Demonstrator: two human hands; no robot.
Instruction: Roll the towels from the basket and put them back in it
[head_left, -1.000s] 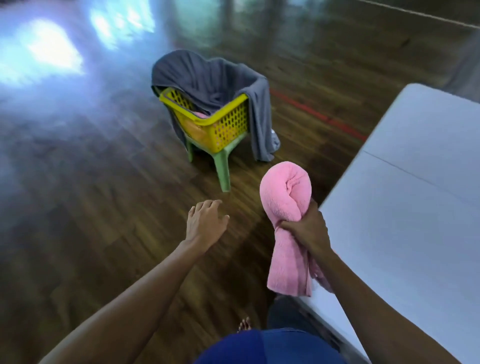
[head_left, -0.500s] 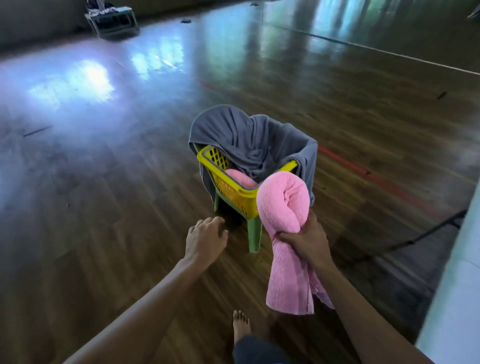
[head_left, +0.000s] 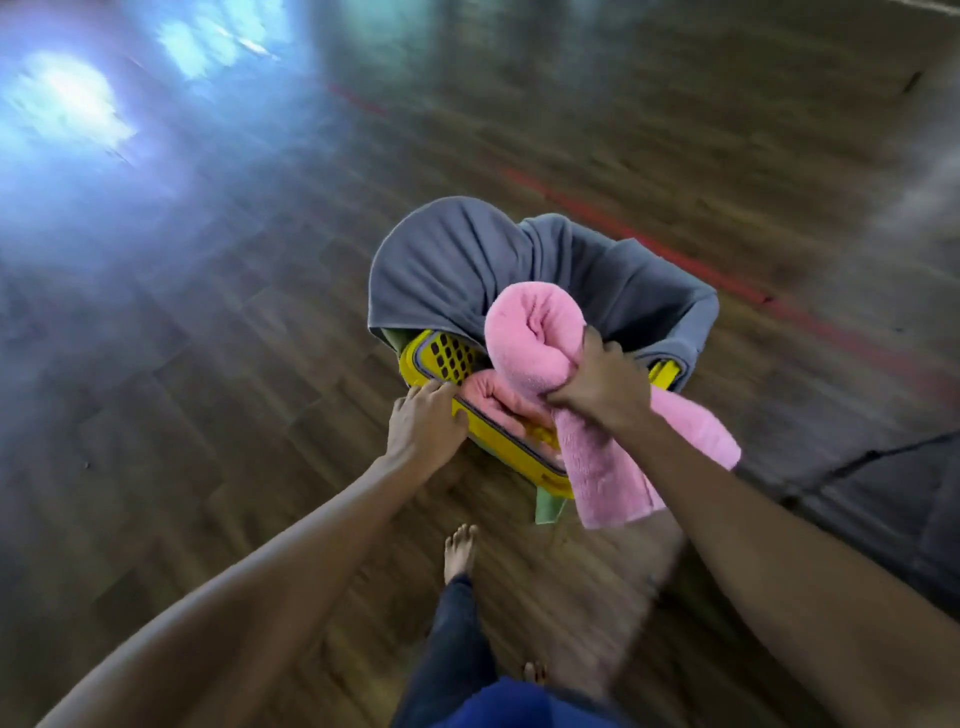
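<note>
A yellow plastic basket (head_left: 451, 357) with green legs stands on the wooden floor just in front of me. A grey towel (head_left: 457, 265) drapes over its far rim and sides. My right hand (head_left: 602, 387) grips a rolled pink towel (head_left: 535, 338) directly over the basket, its loose tail hanging down past the near rim. Another rolled pink towel (head_left: 493, 397) lies inside the basket, partly hidden. My left hand (head_left: 423, 428) rests on the basket's near left rim, fingers curled over the edge.
Dark wooden floor (head_left: 208, 338) surrounds the basket, with a red line (head_left: 639, 239) running behind it. My bare foot (head_left: 460, 551) is just short of the basket. A dark mat edge (head_left: 883, 483) shows at the right. The frame is motion-blurred.
I have stepped up to the basket. My right hand brought the rolled pink towel over the basket opening, and my left hand moved forward onto the near rim.
</note>
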